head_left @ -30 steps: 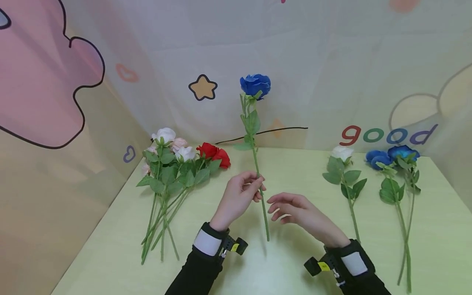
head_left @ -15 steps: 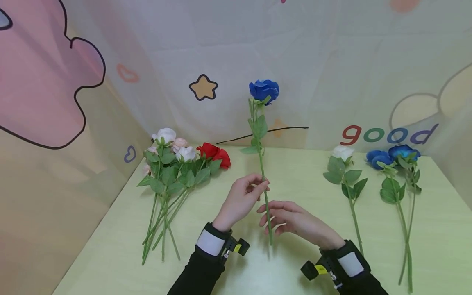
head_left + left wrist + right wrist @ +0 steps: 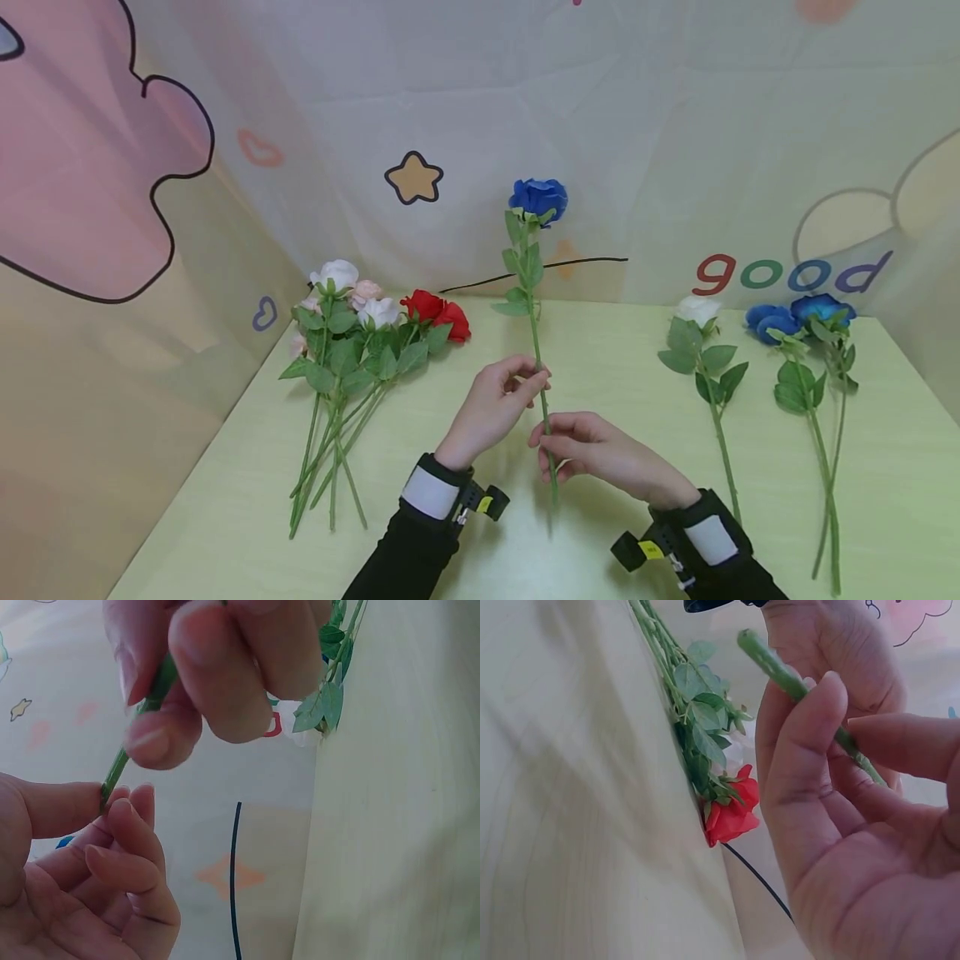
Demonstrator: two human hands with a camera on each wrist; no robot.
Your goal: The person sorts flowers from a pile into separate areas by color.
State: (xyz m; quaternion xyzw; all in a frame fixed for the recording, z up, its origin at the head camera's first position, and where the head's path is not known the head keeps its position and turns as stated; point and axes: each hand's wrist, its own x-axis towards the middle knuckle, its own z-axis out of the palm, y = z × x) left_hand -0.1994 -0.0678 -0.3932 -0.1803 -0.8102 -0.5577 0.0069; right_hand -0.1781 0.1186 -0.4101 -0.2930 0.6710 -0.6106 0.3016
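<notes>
A blue rose (image 3: 538, 200) with a long green stem stands nearly upright above the middle of the table in the head view. My left hand (image 3: 495, 408) pinches its stem about halfway down, between thumb and fingers. Lower on the same stem, my right hand (image 3: 600, 454) pinches it close to the cut end. The right wrist view has the stem end (image 3: 769, 660) poking out past the fingers of my right hand (image 3: 840, 802). In the left wrist view, the stem (image 3: 116, 769) runs from my left hand (image 3: 217, 667) to the right hand's thumb.
On the left of the table (image 3: 225, 517) lies a bunch of pink and white roses (image 3: 333, 275) with red roses (image 3: 435, 315). A white rose (image 3: 697, 312) lies at the right, beside blue roses (image 3: 798, 318). A printed cloth (image 3: 600, 108) hangs behind the table.
The blue rose has moved slightly right and down with my left hand. My right hand has come left to the lower stem, and its thumb and fingers have closed on it.
</notes>
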